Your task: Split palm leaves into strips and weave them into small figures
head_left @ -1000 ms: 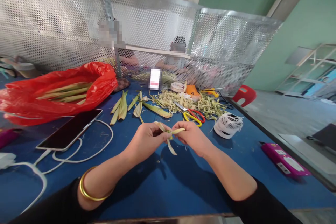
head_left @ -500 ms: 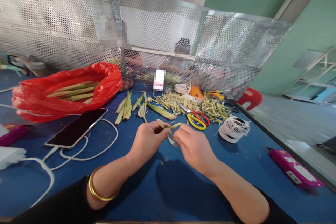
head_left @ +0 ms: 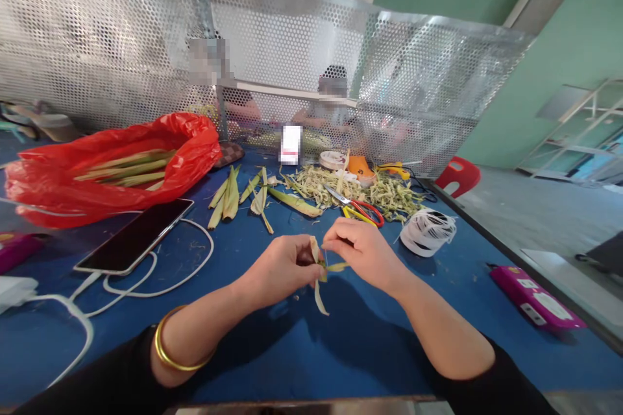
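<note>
My left hand pinches a small piece of folded corn husk between thumb and fingers. One pale strip of it hangs down, another points right, and a third stands up. Just above and to the right, the fingertips of my right hand are pinched together on a thin pale strand that runs down to the husk. Scissors with red and yellow handles lie beyond my right hand, partly hidden by it. A coil of white plastic strip stands to the right.
Loose husks and a heap of shredded husk lie ahead. At left are a red plastic bag of husks and a phone with a white cable. A purple pack lies right. A perforated metal screen stands behind; people sit beyond.
The husk piece has moved slightly down and right in my left hand, and its strip hangs lower. My right hand has risen a little, with the strand now showing below its fingers.
</note>
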`<state>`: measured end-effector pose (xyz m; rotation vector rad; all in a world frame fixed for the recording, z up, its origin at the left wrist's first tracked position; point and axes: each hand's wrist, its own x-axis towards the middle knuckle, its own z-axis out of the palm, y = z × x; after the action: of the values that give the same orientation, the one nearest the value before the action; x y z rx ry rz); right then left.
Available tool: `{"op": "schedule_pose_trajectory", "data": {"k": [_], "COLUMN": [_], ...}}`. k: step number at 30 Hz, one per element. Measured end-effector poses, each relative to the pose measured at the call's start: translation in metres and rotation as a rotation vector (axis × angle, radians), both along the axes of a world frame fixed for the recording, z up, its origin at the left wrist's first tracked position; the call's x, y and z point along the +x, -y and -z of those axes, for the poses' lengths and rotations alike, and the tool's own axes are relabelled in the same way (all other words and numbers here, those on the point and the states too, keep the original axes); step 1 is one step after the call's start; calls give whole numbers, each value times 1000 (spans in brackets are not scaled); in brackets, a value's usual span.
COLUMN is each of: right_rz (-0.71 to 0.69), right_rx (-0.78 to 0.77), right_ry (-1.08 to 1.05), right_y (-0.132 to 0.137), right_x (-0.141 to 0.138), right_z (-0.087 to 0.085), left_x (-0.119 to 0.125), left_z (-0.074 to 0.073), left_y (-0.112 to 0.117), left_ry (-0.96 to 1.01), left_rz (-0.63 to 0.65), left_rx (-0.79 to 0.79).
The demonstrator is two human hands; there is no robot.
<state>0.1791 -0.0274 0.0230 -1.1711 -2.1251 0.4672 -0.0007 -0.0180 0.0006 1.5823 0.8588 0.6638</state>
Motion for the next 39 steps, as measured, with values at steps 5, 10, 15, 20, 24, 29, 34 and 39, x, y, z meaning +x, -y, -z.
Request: {"op": "schedule_pose_trajectory", "data": {"k": [5, 10, 15, 20, 24, 29, 34, 39], "right_rz": [45, 115, 175, 70, 79, 59, -4, -19], "right_rx": [-362, -388, -46, 228, 325, 168, -173, -467], "right_ry": [-243, -234, -29, 172, 219, 93, -160, -427], "right_y": [-8, -9, 0, 12, 14, 8, 2, -1], "right_x": [2, -5, -13, -18, -16, -11, -3, -2], "right_z": [8, 20, 20, 19, 17, 11, 1, 3], "left_x": [1, -2, -4, -8, -7, -5, -9, -9], "left_z": [-6, -7, -8, -3, 0, -7, -13, -12], "left_y": [2, -3, -6, -8, -5, -1, 1, 0], "left_ry": [120, 151, 31, -130, -245, -338, -183, 24], "left_rz": [36, -167, -392, -446, -325, -169, 34, 75], "left_rx": [-33, 116, 308, 370, 407, 432, 325, 175]}}
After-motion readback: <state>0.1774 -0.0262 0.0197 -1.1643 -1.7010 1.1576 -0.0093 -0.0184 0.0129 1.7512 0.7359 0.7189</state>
